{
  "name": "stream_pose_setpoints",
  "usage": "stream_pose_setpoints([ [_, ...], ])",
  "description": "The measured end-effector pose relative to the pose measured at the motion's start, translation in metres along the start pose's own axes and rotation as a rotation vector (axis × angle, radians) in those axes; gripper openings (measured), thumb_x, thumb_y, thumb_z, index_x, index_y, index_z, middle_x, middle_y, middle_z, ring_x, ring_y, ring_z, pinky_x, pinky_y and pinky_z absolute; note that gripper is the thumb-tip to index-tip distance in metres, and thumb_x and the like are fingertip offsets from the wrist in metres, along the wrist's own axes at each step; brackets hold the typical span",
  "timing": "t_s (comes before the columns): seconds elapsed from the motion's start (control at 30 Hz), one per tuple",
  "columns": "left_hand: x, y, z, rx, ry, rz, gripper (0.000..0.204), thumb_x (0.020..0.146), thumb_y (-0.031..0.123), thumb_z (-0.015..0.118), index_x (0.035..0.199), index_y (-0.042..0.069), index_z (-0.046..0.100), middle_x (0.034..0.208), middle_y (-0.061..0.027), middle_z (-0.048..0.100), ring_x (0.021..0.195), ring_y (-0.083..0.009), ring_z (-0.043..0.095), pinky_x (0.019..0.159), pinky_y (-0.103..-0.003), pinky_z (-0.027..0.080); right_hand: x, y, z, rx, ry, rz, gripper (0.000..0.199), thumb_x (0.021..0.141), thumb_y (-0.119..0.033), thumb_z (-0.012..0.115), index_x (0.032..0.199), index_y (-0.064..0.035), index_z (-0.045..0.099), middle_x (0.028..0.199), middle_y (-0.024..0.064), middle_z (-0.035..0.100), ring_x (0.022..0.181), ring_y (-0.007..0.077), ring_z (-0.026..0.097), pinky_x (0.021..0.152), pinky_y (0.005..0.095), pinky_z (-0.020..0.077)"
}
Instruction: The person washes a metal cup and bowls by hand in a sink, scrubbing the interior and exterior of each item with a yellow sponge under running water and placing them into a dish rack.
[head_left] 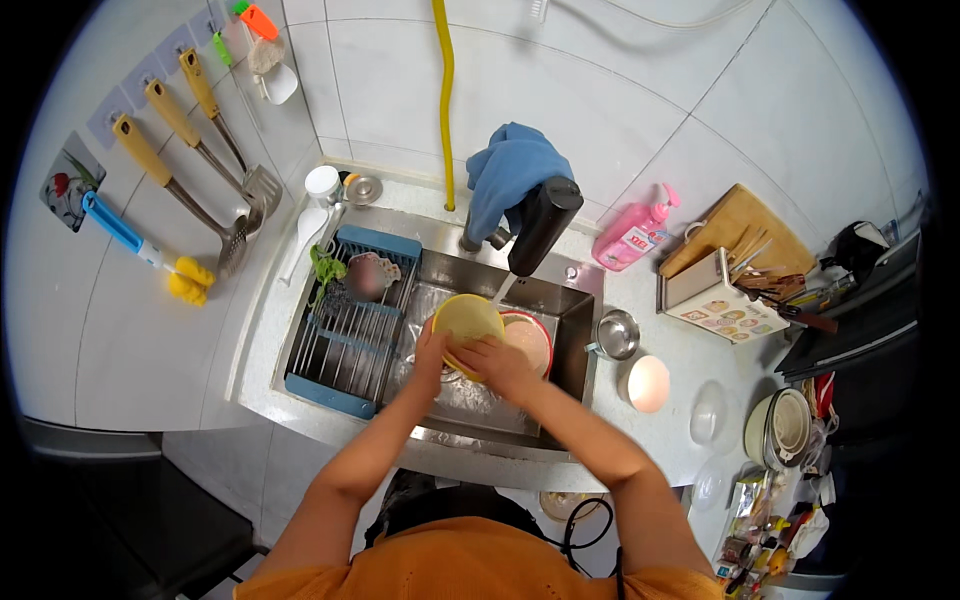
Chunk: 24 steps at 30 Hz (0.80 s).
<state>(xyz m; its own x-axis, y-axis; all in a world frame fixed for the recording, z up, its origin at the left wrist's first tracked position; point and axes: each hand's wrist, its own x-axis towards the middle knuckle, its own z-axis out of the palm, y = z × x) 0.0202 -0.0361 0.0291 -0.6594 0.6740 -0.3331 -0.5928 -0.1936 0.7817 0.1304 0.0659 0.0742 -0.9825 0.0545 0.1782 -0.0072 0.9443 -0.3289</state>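
Note:
A yellow bowl [470,316] is tilted over the sink, just below a thin stream of water from the black faucet [545,225]. My left hand [430,354] grips the bowl at its left rim, fingers curled round it. Across the near rim lies my right hand [492,362], its fingers bent against the bowl; some fingertips are hard to make out. Behind the bowl, to the right, a pale pink bowl with a red rim [530,340] rests in the steel sink [572,355]. A blue cloth [518,175] drapes over the faucet.
A blue-edged drying rack [330,394] with green leaves [325,268] spans the sink's left side. Right of the sink are a metal cup [617,334], a pinkish bowl [648,384], a pink soap pump bottle [632,236] and a utensil holder [722,300]. Spatulas [235,243] hang at left.

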Motion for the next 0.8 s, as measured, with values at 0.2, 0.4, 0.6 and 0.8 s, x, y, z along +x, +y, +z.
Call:
stream_pose_setpoints([
  [0.2, 0.010, 0.025, -0.006, 0.143, -0.244, -0.260, 0.046, 0.080, 0.013, 0.052, 0.124, 0.008, 0.040, 0.106, -0.0049, 0.053, 0.094, -0.0153, 0.052, 0.081, -0.027, 0.042, -0.010, 0.030, -0.013, -0.195, 0.021, -0.256, 0.027, 0.075, -0.016, 0.058, 0.102, -0.0162, 0.057, 0.100, 0.0001, 0.056, 0.098, 0.0163, 0.053, 0.067, 0.0329, 0.0484],
  [0.4, -0.015, -0.020, 0.019, 0.140, 0.092, 0.308, 0.048, 0.080, 0.008, 0.050, 0.126, 0.004, 0.036, 0.111, -0.0083, 0.049, 0.101, -0.0173, 0.049, 0.086, -0.028, 0.040, -0.006, -0.016, 0.007, 0.037, 0.113, 0.194, 0.026, 0.077, -0.016, 0.056, 0.103, -0.0156, 0.057, 0.092, 0.0043, 0.058, 0.086, 0.0216, 0.057, 0.063, 0.0345, 0.0492],
  [0.6, 0.008, 0.023, -0.005, 0.134, -0.255, -0.168, 0.042, 0.080, 0.015, 0.050, 0.120, 0.006, 0.042, 0.105, -0.0056, 0.054, 0.092, -0.0143, 0.054, 0.079, -0.026, 0.044, -0.009, 0.028, -0.026, -0.188, -0.015, -0.231, 0.032, 0.076, -0.015, 0.052, 0.108, -0.0196, 0.054, 0.098, -0.0003, 0.057, 0.089, 0.0182, 0.056, 0.061, 0.0302, 0.0484],
  [0.8, -0.018, -0.008, 0.026, -0.187, 0.013, 0.111, 0.039, 0.082, 0.016, 0.048, 0.119, 0.007, 0.042, 0.105, -0.0062, 0.054, 0.094, -0.0151, 0.054, 0.078, -0.027, 0.045, -0.010, -0.006, 0.001, -0.015, 0.076, 0.101, 0.034, 0.077, -0.015, 0.052, 0.110, -0.0185, 0.052, 0.099, 0.0005, 0.056, 0.092, 0.0197, 0.055, 0.062, 0.0326, 0.0493],
])
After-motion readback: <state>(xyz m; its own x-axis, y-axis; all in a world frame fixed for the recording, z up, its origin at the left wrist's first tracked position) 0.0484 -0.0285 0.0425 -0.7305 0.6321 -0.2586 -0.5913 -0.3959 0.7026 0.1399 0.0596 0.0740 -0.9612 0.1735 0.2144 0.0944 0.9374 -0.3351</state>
